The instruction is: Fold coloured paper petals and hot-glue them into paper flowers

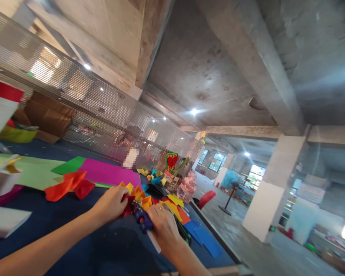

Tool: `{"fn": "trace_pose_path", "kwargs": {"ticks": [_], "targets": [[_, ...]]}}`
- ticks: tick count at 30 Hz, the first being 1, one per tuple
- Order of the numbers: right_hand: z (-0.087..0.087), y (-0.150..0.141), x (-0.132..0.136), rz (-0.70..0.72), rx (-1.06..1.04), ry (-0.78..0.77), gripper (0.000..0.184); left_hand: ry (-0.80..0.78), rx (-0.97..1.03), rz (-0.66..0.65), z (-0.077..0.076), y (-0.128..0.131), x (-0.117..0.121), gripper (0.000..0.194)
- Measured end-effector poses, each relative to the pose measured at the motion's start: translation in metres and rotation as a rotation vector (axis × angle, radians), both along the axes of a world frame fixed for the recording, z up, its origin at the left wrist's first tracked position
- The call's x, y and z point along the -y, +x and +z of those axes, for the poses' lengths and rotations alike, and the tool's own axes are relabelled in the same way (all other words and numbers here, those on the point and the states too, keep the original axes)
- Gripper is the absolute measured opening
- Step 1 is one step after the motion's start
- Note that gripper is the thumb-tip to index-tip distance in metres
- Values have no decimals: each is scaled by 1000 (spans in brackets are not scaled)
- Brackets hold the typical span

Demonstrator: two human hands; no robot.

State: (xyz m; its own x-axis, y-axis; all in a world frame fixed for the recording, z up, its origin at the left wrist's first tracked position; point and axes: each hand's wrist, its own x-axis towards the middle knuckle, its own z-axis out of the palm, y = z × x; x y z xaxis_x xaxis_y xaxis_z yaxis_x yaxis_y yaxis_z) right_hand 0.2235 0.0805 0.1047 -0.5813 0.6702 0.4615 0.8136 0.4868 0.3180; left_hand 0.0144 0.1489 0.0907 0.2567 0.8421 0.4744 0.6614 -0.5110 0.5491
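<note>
My right hand is wrapped round a dark blue hot glue gun, with a pale glue stick poking out of its rear toward me. The gun's nose points away, close to my left hand, whose fingers pinch a red folded piece of paper or felt, partly hidden by the hand. Yellow-orange folded pieces cluster just beyond both hands. Left of them lie orange and red folded pieces on the dark blue tabletop.
Purple and light green sheets lie at the back left. Blue sheets rest by the right edge, near a pink clear jug. A perforated metal screen stands behind the table. At left is a white box.
</note>
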Motion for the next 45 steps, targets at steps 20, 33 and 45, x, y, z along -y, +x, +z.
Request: {"fn": "trace_pose_path", "kwargs": {"ticks": [20,33,45], "targets": [[0,0,5,-17,-39,-43,10,21,36,-35,-3,1,-2,22],[-2,2,5,-1,-48,-47,11,12,-24,15,1,0,0,22],[1,13,14,5,-132,-33,9,40,-39,26,1,-2,-2,23]]}}
